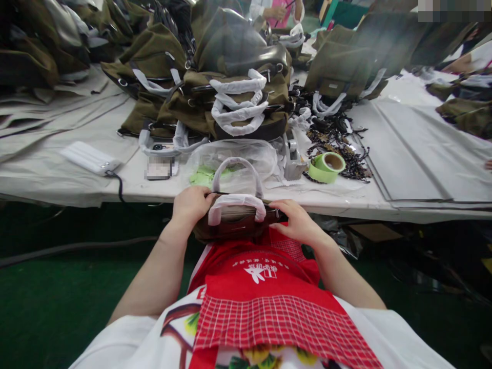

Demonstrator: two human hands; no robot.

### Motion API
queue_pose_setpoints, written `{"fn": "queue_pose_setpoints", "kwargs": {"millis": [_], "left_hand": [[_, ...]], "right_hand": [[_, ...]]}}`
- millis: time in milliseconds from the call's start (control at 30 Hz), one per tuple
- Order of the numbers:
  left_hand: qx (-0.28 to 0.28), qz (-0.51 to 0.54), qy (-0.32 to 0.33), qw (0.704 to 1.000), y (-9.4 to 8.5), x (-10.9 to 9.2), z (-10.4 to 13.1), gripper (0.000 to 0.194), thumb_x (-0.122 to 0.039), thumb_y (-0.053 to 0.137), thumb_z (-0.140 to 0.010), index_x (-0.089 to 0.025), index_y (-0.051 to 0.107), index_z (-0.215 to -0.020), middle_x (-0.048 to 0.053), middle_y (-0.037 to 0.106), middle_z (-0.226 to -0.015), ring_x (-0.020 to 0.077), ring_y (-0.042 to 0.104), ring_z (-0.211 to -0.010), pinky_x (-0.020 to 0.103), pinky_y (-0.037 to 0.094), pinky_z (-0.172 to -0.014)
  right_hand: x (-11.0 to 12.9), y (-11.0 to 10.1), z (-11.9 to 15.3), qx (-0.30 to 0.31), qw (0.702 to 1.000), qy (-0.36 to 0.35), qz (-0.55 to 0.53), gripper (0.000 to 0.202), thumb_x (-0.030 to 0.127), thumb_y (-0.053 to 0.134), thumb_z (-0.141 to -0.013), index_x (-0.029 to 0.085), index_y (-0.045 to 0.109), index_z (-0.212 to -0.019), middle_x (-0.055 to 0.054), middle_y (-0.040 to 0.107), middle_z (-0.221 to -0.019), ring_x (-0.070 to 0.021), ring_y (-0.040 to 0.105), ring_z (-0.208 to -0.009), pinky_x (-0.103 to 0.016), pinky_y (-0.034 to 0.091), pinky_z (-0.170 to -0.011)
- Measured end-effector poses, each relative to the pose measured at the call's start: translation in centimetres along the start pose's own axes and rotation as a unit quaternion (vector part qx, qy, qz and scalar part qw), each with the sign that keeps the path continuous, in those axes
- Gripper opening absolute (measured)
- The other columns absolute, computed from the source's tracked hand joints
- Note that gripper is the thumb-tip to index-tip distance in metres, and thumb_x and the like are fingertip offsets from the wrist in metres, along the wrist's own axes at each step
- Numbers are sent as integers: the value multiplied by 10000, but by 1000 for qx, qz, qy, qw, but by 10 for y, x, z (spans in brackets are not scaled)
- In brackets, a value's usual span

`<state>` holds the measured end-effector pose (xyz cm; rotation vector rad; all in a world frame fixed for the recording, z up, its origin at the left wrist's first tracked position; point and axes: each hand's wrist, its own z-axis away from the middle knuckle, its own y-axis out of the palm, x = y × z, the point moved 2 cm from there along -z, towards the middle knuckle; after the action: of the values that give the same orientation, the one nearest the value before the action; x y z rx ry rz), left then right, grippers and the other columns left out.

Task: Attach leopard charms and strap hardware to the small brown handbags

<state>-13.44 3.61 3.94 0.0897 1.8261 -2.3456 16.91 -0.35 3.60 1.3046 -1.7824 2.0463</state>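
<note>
Red apron [265, 277] nearest; beyond the handbag [230, 229], clear plastic [255, 149] fronts stacked bags [198, 110].

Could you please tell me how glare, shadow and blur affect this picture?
In the head view, whitish haze veils the upper olive bags; the green floor looks dark; the far-left bags look blurred; the left hand and right hand, both on the small bag, are comparatively clear; pixelation masks the top right corner.

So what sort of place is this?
Probably a bag workshop: olive bags with wrapped handles are piled on a long table near a tape roll, and the left hand and right hand are on another bag.
</note>
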Motion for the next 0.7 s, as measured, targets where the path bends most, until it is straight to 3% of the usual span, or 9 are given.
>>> {"fn": "queue_pose_setpoints", "kwargs": {"millis": [133, 267, 367, 467, 533, 600, 700], "left_hand": [[19, 58, 51, 997, -2, -2, 7, 401, -476, 462, -866, -211, 763, -875, 111, 765, -877, 274, 682, -816, 317, 451, -644], [64, 225, 116, 965, -17, 6, 20, 422, -553, 472, -832, -236, 744, -775, 12, 759, -755, 222, 677, -710, 301, 491, -645], [-2, 257, 71, 964, -24, 25, 15, 395, -607, 519, -767, -286, 748, -778, -30, 768, -775, 242, 694, -747, 342, 527, -703], [-60, 214, 39, 974, -16, 31, 0, 333, -556, 512, -771, -307, 732, -772, -32, 737, -684, 266, 678, -669, 386, 525, -618], [-136, 182, 55, 972, -7, 24, -7, 311, -515, 492, -800, -302, 717, -822, -3, 742, -748, 290, 682, -713, 424, 537, -633], [-212, 179, 105, 955, 2, 10, -8, 322, -487, 468, -837, -271, 699, -895, 52, 748, -900, 311, 688, -851, 464, 555, -751], [-254, 190, 177, 932, 13, -12, -1, 329, -448, 449, -879, -225, 675, -969, 113, 722, -1008, 310, 670, -968, 463, 536, -887]], "right_hand": [[2, 30, -10, 7, 1000, -2, -6, 84, 242, 697, -841, 211, 746, -903, -70, 714, -962, -232, 618, -960, -376, 458, -908], [12, 24, -17, 3, 999, 17, -50, 200, 184, 609, -894, 196, 685, -709, -19, 691, -766, -178, 618, -785, -298, 446, -803], [26, 1, -20, -75, 993, 13, -86, 264, 219, 551, -948, 201, 642, -701, -6, 686, -778, -162, 620, -785, -276, 438, -795], [32, -11, -28, -143, 989, -3, -46, 272, 272, 547, -966, 210, 628, -714, -9, 671, -781, -165, 608, -820, -283, 429, -829], [26, -8, -35, -143, 989, 3, 20, 251, 287, 588, -945, 210, 619, -708, -17, 653, -767, -179, 590, -828, -297, 426, -822], [13, 0, -40, -135, 987, 27, 87, 232, 283, 632, -913, 207, 602, -697, -28, 636, -764, -195, 570, -832, -310, 424, -800], [-5, 9, -40, -134, 982, 55, 123, 180, 267, 663, -886, 206, 600, -729, -37, 628, -791, -206, 556, -841, -317, 428, -782]]}}
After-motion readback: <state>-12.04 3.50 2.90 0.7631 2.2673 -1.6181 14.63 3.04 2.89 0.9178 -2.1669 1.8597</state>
